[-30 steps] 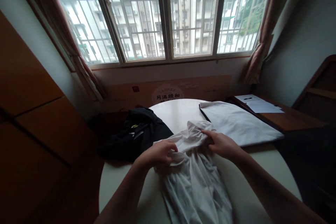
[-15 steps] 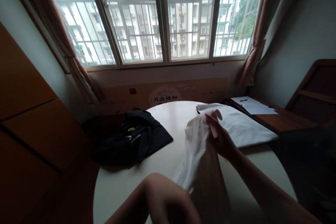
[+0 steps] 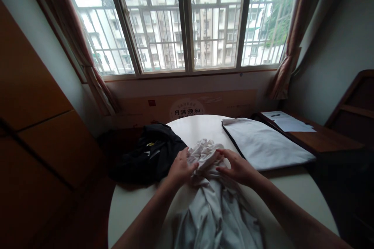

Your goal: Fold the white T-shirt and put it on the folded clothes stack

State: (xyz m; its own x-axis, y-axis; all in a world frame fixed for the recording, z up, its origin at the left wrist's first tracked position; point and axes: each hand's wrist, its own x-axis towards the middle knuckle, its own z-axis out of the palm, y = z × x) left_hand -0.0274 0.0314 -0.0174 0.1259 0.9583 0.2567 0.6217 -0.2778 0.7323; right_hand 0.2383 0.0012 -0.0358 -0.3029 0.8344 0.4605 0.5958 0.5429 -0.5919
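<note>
A crumpled white garment (image 3: 213, 202) lies on the round white table (image 3: 137, 206), bunched up at its far end. My left hand (image 3: 180, 168) grips the bunched cloth from the left, fingers curled into it. My right hand (image 3: 238, 168) holds the same bunch from the right, fingers pinching the fabric. The rest of the garment trails toward me over the table's near edge.
A black garment (image 3: 152, 153) lies heaped at the table's left rim. A flat folded white cloth (image 3: 265, 144) covers the right back part. A wooden desk with papers (image 3: 288, 122) stands at the right, a wooden cabinet (image 3: 37, 116) at the left, a window behind.
The garment was lifted in my right hand half a second ago; now it is back on the table, bunched at its far end, and both hands grip it.
</note>
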